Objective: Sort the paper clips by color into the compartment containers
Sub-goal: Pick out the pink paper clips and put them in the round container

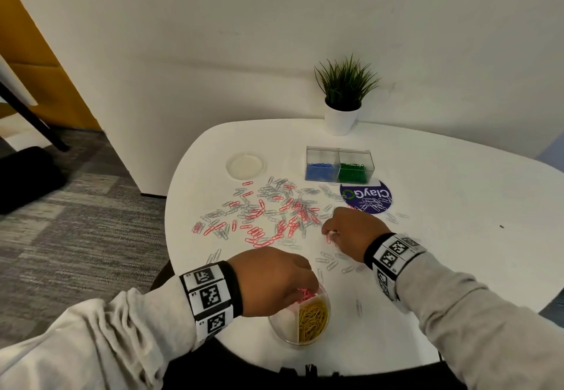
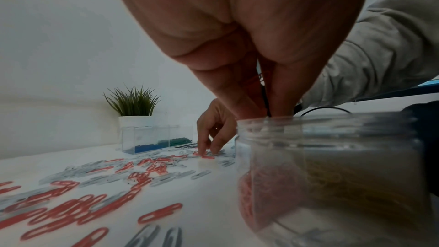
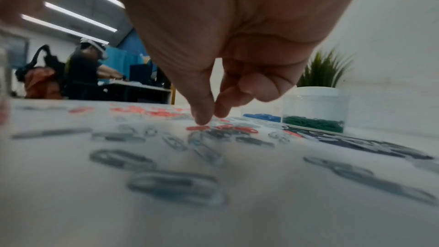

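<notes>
Loose pink and clear-grey paper clips [image 1: 274,212] lie scattered across the middle of the white table [image 1: 457,206]. My left hand [image 1: 308,283] hangs over a round clear container [image 1: 305,342] near the front edge. Its bunched fingers [image 2: 237,91] point down into the pink compartment and pinch pink clips [image 1: 303,293]. Yellow clips [image 1: 314,318] fill the neighbouring compartment. My right hand [image 1: 328,234] is low on the table to the right of the pile. Its thumb and forefinger pinch a single pink clip [image 3: 198,128] that lies flat.
A clear rectangular box [image 1: 323,154] at the back holds blue clips [image 1: 322,171] and green clips [image 1: 352,171]. In front of it lies a round purple sticker [image 1: 366,197]. A round lid [image 1: 245,165] sits at the back left. A potted plant [image 1: 343,99] stands by the wall.
</notes>
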{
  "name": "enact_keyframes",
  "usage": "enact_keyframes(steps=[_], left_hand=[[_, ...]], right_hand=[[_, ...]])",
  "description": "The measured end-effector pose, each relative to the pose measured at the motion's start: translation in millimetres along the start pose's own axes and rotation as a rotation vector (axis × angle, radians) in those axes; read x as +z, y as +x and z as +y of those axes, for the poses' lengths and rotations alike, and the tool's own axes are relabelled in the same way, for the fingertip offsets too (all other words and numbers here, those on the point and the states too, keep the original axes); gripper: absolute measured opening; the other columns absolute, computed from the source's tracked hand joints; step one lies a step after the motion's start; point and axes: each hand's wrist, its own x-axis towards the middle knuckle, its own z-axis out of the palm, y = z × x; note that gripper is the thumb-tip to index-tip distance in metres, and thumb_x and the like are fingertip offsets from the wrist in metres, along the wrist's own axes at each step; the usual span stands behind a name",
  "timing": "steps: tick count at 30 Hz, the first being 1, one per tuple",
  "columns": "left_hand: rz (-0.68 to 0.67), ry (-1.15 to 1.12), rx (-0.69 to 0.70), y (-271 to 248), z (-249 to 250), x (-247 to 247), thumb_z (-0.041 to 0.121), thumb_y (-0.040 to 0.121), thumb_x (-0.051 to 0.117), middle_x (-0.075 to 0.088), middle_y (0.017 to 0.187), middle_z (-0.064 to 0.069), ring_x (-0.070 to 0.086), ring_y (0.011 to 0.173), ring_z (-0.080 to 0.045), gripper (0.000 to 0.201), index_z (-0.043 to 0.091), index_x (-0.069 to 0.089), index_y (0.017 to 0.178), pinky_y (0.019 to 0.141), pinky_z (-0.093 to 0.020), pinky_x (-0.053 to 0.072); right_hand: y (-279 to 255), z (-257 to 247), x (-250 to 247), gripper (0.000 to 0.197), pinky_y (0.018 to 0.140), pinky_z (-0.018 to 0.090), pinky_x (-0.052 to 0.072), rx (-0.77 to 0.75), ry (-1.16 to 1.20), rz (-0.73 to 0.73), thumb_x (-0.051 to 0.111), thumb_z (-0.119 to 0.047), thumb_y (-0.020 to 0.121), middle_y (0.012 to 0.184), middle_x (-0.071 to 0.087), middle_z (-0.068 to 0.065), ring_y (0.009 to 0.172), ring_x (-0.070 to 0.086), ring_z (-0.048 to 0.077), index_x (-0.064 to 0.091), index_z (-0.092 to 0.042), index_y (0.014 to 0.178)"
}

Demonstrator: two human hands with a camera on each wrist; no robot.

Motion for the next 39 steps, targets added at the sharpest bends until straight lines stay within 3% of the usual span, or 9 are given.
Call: enact_keyframes(steps=[5, 11, 16, 18, 21, 26, 29, 36, 39], left_hand=[[0.004, -0.043, 0.017, -1.7, -0.7, 1.0, 0.029, 0.098, 0.054, 0.065, 0.118, 0.005, 0.065, 0.097, -0.019, 0.028, 0.030, 0.063, 0.125, 0.075, -0.034, 0.056], [0.068, -0.190, -0.008, -6.2, -5.4, 1.7, 0.028, 0.096, 0.059, 0.064, 0.116, 0.010, 0.064, 0.095, -0.011, 0.025, 0.035, 0.066, 0.119, 0.076, -0.033, 0.056], [0.280, -0.230, -0.402, -16.4, -48.4, -7.7, 0.020, 0.091, 0.066, 0.067, 0.101, 0.009, 0.062, 0.087, -0.005, 0.019, 0.027, 0.072, 0.108, 0.079, -0.028, 0.054], [0.157, -0.090, -0.564, -23.6, -68.6, -6.2, 0.024, 0.092, 0.063, 0.066, 0.105, 0.008, 0.062, 0.095, -0.013, 0.020, 0.028, 0.071, 0.109, 0.085, -0.030, 0.051], [0.008, -0.069, -0.584, -28.8, -77.0, 5.4, 0.031, 0.094, 0.061, 0.062, 0.106, 0.010, 0.057, 0.096, -0.010, 0.022, 0.033, 0.070, 0.114, 0.085, -0.023, 0.044], [-0.083, -0.014, -0.472, -21.6, -76.1, 14.6, 0.045, 0.095, 0.056, 0.058, 0.106, 0.010, 0.056, 0.097, -0.010, 0.026, 0.037, 0.068, 0.117, 0.085, -0.029, 0.048], [-0.115, 0.069, -0.409, -17.5, -74.6, 19.5, 0.038, 0.097, 0.051, 0.058, 0.103, 0.007, 0.058, 0.096, -0.016, 0.023, 0.030, 0.070, 0.106, 0.081, -0.036, 0.051], [-0.012, 0.071, -0.427, -20.9, -75.7, 21.7, 0.040, 0.082, 0.036, 0.053, 0.089, 0.007, 0.054, 0.077, -0.016, 0.024, 0.024, 0.054, 0.084, 0.068, -0.035, 0.051], [0.059, -0.041, -0.549, -26.5, -78.4, 5.5, 0.031, 0.084, 0.052, 0.057, 0.083, 0.012, 0.053, 0.073, -0.010, 0.003, 0.028, 0.053, 0.084, 0.067, -0.028, 0.048]], right_hand=[[9.0, -5.0, -4.5, 0.014, 0.077, 0.029, 0.046, -0.070, -0.081, -0.033, 0.056, -0.037, 0.096, 0.104, 0.052, -0.007, 0.091, 0.058, 0.017, 0.066, -0.029, 0.103], [8.5, -2.9, -6.6, 0.006, 0.073, 0.029, 0.049, -0.044, 0.018, -0.110, 0.059, -0.028, 0.088, 0.091, 0.054, -0.006, 0.080, 0.055, 0.015, 0.055, -0.025, 0.084], [0.5, 14.3, -16.8, 0.012, 0.064, 0.026, 0.048, 0.138, 0.364, 0.094, 0.062, -0.018, 0.084, 0.080, 0.065, -0.005, 0.072, 0.063, 0.014, 0.054, -0.027, 0.083], [-0.8, 22.5, -18.0, 0.017, 0.060, 0.027, 0.050, 0.209, 0.570, 0.115, 0.059, -0.012, 0.087, 0.078, 0.069, -0.001, 0.066, 0.068, 0.013, 0.056, -0.028, 0.091], [2.0, 33.6, -16.8, 0.016, 0.052, 0.025, 0.045, 0.306, 0.693, 0.116, 0.051, -0.005, 0.090, 0.081, 0.067, 0.005, 0.062, 0.064, 0.015, 0.061, -0.017, 0.090], [9.4, 40.5, -8.9, 0.014, 0.072, 0.031, 0.048, 0.274, 0.428, 0.093, 0.051, -0.017, 0.095, 0.092, 0.065, -0.003, 0.087, 0.060, 0.018, 0.061, -0.018, 0.086], [11.1, 39.9, -7.0, 0.007, 0.065, 0.025, 0.041, 0.248, 0.320, 0.121, 0.057, -0.025, 0.094, 0.092, 0.062, -0.007, 0.085, 0.057, 0.012, 0.060, -0.025, 0.089], [23.0, 41.9, 1.5, 0.014, 0.077, 0.029, 0.047, 0.236, 0.248, 0.080, 0.071, -0.037, 0.086, 0.095, 0.062, -0.009, 0.090, 0.058, 0.013, 0.060, -0.030, 0.087], [21.2, 43.3, 1.3, 0.011, 0.079, 0.027, 0.045, 0.217, 0.238, 0.076, 0.071, -0.032, 0.086, 0.099, 0.063, -0.009, 0.093, 0.058, 0.014, 0.061, -0.032, 0.090]])
